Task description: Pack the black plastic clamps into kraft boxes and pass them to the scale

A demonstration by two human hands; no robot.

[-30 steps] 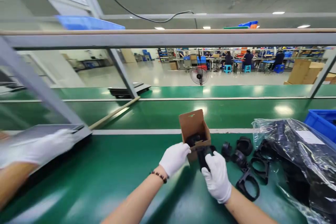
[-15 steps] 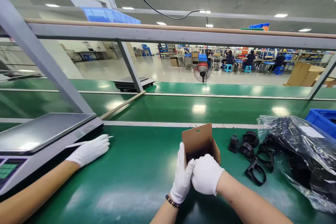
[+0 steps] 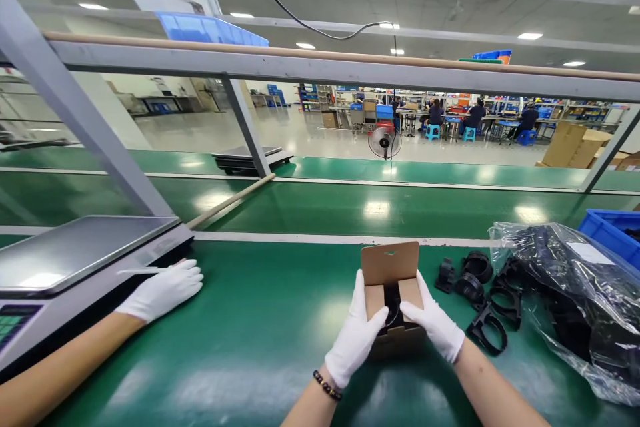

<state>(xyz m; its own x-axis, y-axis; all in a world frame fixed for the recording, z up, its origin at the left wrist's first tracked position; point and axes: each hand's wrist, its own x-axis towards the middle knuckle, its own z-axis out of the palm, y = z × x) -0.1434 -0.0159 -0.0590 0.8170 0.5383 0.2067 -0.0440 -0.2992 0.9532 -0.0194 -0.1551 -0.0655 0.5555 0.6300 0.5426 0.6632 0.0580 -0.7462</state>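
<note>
A small brown cardboard box [image 3: 390,263] stands upright on the green work surface, its back lid raised and its two side flaps folded inward. My left hand [image 3: 355,333], white-gloved with a beaded bracelet at the wrist, is closed on the box's left side, thumb over the flap. On the opposite side my right hand [image 3: 436,321], also gloved, grips the box with its thumb on the right flap. Something black [image 3: 393,300] shows in the gap between the flaps; its kind cannot be made out. Several black plastic ring clamps [image 3: 487,330] lie to the right.
A transparent plastic bag of black parts [image 3: 575,293] lies at right, before a blue crate [image 3: 610,233]. At left, a co-worker's gloved hand [image 3: 163,290] with a thin white stick rests beside a weighing scale [image 3: 95,247]. A metal frame [image 3: 320,65] crosses above the green surface.
My right hand has left the box's opening and now grips its right side. The box has turned to face me, with its side flaps folded in. The co-worker's hand shifted slightly left.
</note>
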